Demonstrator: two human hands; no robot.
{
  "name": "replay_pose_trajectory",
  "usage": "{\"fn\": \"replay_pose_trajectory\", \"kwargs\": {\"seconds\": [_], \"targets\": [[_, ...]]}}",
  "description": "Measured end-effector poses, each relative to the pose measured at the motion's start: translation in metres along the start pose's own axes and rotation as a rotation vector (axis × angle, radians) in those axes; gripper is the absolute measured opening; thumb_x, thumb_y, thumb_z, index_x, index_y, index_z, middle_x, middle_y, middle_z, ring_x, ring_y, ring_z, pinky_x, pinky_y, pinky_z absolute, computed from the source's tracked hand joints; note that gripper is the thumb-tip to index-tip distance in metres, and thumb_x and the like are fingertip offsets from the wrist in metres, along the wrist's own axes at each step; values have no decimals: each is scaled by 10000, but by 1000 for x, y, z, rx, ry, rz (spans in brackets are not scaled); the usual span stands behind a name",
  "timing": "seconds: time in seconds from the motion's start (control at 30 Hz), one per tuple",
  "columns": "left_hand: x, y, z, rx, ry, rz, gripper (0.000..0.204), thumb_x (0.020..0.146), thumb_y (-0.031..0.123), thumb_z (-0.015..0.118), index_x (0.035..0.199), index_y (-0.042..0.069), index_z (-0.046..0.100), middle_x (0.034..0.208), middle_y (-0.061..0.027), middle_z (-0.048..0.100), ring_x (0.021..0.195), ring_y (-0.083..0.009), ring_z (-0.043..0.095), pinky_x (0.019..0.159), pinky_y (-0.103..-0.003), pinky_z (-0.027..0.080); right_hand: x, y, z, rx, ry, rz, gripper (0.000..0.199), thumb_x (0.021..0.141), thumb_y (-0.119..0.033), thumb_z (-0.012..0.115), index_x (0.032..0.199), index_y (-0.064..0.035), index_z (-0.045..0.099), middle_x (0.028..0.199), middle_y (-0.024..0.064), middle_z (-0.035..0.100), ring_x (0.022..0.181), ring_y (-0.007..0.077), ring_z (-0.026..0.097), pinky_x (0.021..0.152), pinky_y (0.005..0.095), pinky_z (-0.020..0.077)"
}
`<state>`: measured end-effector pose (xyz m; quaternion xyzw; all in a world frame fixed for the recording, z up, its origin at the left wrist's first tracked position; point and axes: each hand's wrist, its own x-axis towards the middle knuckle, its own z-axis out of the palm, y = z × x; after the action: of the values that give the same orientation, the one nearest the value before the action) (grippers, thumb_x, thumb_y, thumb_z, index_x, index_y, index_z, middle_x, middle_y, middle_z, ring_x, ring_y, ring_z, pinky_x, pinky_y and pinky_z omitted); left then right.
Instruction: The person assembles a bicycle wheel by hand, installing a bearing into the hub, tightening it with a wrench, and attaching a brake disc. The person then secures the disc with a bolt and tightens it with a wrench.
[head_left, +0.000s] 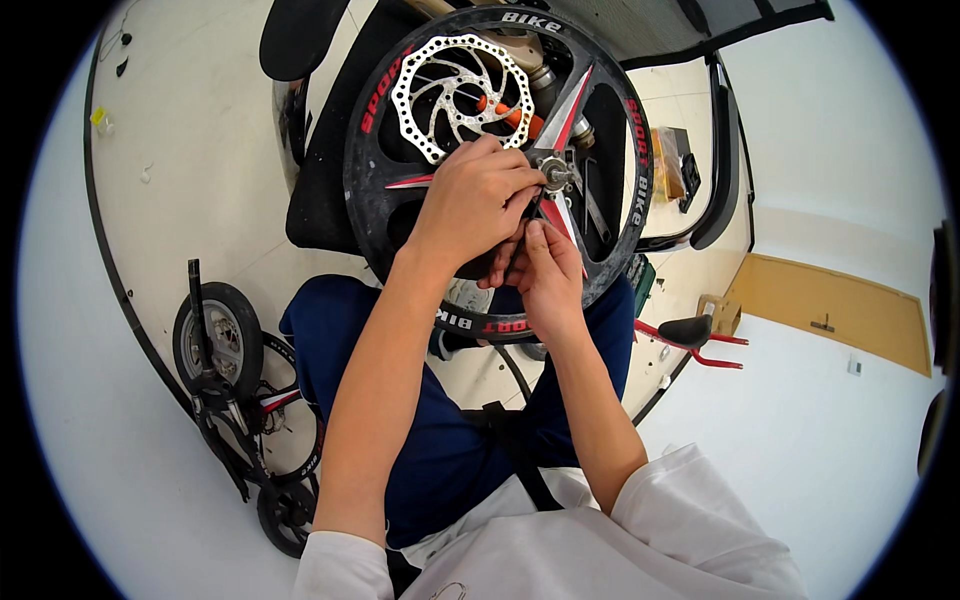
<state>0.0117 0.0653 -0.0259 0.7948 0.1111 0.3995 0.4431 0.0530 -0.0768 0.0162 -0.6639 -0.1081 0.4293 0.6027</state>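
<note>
A black bike wheel [362, 195] with red and silver spokes lies flat before me, over a black office chair and near my knees. My left hand [468, 198] reaches over the spokes, its thumb and index fingertip closed beside the metal hub [559, 174]; what they pinch is hidden. Just below the hub, my right hand [550, 272] is closed, thumb against finger, around something small and dark that I cannot make out. A silver brake disc [404, 98] rests at the wheel's upper left. An orange-handled tool [512, 114] shows beneath it, and a wrench [597, 210] appears between spokes right of the hub.
The black chair's armrest [300, 38] rises at the upper left. On the left floor lies a bike frame [215, 395] with a small tyred wheel [225, 340]. A black saddle [686, 331] with red tubing is at the right, near a wooden door [830, 310].
</note>
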Motion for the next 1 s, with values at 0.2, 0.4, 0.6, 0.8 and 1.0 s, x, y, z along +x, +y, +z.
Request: {"fn": "replay_pose_trajectory", "kwargs": {"seconds": [0.2,0.4,0.6,0.8,1.0], "targets": [[1,2,0,51,-5,9,134,763,59,728,891,45,764,834,-31,689,823,-231,610,759,-347,514,-1,0,-7,-39,21,14,359,1113,-259,347,1019,20,553,796,97,623,665,185,661,695,374,623],[0,0,1,8,-4,-1,155,754,44,732,904,51,771,837,-27,686,819,-228,608,754,-350,516,-3,-4,-6,-52,64,29,327,1105,-243,383,1011,25,546,795,104,630,618,186,645,637,327,587],[0,3,3,2,-13,-3,171,749,31,730,911,59,777,847,-27,694,825,-228,613,753,-349,520,-3,-17,-28,-202,18,36,313,1084,-241,466,1011,28,609,692,62,601,519,117,540,491,233,421],[0,8,10,-23,-14,-13,149,748,42,737,894,47,768,853,-37,700,819,-236,618,754,-354,519,5,-44,-66,-485,-124,59,284,1066,-222,518,1010,25,645,664,21,554,534,88,505,495,231,387],[-6,10,20,-63,13,-45,141,773,62,759,914,48,753,807,-46,649,812,-241,615,740,-352,510,15,-59,-89,-671,-108,22,261,1040,-202,579,965,27,680,681,-28,532,597,47,437,539,214,346]]}}
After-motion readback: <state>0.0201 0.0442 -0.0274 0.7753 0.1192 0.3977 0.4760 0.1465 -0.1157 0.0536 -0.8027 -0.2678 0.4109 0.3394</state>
